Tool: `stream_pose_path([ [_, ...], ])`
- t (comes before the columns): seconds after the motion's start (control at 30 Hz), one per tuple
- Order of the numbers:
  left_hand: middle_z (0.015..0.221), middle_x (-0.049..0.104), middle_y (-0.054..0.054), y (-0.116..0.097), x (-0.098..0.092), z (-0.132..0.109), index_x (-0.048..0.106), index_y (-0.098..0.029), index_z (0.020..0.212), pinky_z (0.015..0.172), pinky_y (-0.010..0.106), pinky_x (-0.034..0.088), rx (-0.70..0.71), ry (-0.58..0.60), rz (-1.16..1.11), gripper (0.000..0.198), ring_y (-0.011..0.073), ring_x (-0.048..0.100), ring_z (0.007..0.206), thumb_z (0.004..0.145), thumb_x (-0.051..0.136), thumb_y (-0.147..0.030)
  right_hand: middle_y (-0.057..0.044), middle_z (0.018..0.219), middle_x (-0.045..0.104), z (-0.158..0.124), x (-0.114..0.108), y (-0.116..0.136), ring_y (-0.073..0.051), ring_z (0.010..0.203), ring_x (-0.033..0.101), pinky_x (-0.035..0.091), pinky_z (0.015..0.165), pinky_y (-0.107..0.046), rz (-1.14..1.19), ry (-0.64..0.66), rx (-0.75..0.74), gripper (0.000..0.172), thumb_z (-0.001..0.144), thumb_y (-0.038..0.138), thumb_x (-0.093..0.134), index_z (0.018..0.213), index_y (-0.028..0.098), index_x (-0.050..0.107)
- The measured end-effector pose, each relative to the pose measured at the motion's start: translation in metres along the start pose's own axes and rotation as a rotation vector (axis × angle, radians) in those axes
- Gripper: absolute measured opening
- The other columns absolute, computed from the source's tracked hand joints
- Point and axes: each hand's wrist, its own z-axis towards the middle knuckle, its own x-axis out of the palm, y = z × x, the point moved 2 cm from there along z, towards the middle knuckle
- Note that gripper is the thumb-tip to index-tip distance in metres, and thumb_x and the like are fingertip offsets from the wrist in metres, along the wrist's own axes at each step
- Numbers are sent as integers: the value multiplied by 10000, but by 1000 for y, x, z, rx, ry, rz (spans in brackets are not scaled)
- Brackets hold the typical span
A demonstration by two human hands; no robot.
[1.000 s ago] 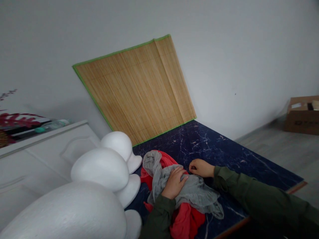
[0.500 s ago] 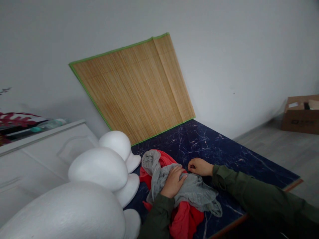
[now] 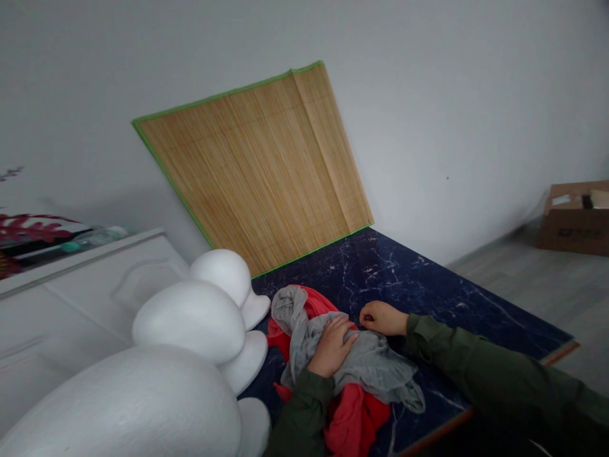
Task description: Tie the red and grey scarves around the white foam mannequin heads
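Observation:
A grey cloth (image 3: 371,365) lies crumpled over a red cloth (image 3: 354,416) on a dark blue marbled tabletop (image 3: 419,279). My left hand (image 3: 332,348) lies on the grey cloth, palm down, fingers together and slightly curled into the fabric. Just right of the pile, my right hand (image 3: 383,318) rests on the tabletop with its fingers curled in a loose fist at the cloth's edge. Whether it pinches the fabric is hidden. Both sleeves are dark green.
Three white foam mannequin heads (image 3: 190,320) stand in a row at the left. A bamboo mat (image 3: 257,165) leans on the wall behind the table. A white cabinet (image 3: 71,298) is at far left. A cardboard box (image 3: 575,219) sits on the floor at right.
The view shifted slightly; my hands and the cloths have stayed in place.

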Motion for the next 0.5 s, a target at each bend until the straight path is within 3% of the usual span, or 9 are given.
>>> stream_pose_path([
  [0.5,1255,499,87,2,0,1,546,-177,1111,1045,427,247,-3,-1,3,351,205,375,1216,836,419,-354,-26,714,644,-1,-1,1,-128,655,549,381,626,-213,9,11,3,201,680,177,464,731,166,658],
])
